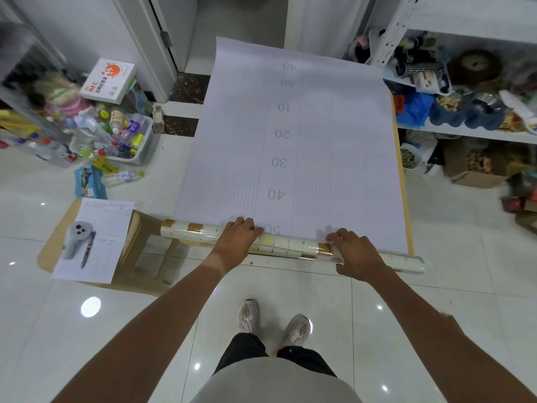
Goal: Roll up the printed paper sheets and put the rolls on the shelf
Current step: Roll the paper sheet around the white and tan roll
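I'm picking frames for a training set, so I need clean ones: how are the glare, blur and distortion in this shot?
Head view: ceiling lights throw bright glare spots on the glossy floor tiles; the wide-angle lens bows straight lines and stretches the forearms at the edges; the shelf clutter at right looks soft; the printed paper sheet, left hand and right hand are evenly lit and sharp.
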